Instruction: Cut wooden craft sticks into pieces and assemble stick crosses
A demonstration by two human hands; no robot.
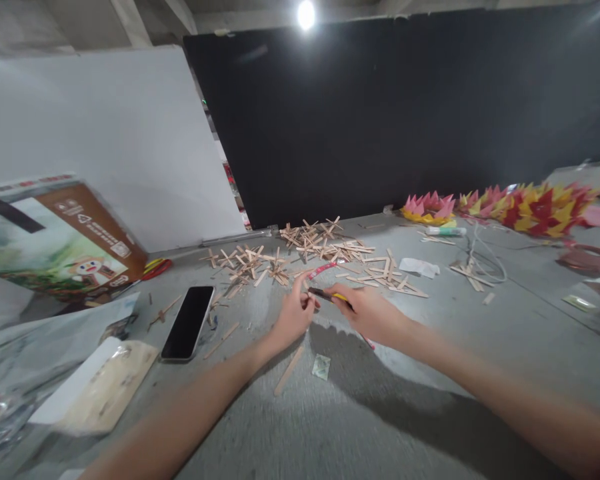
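Note:
My right hand [367, 310] is closed around a slim tool with a black front part and a yellow handle [339, 297], perhaps a utility knife; its exact kind is unclear. The tool's dark tip points left and reaches the fingers of my left hand [296, 312]. That hand has its index finger stretched forward and its thumb and other fingers curled in, and whatever they pinch is too small to name. A red measuring tape [324, 270] curves just beyond both hands. Loose wooden sticks [387, 277] and piles of crossed sticks [253, 263] lie farther back.
Left of my hands lies a phone [188, 323], with a printed bag [87, 247] and a plastic-wrapped pack [107, 387] beyond it. Nearer me are a single stick [289, 370] and a small square packet [321, 367]. Paper flowers [545, 210] and a glue stick [445, 231] sit at right.

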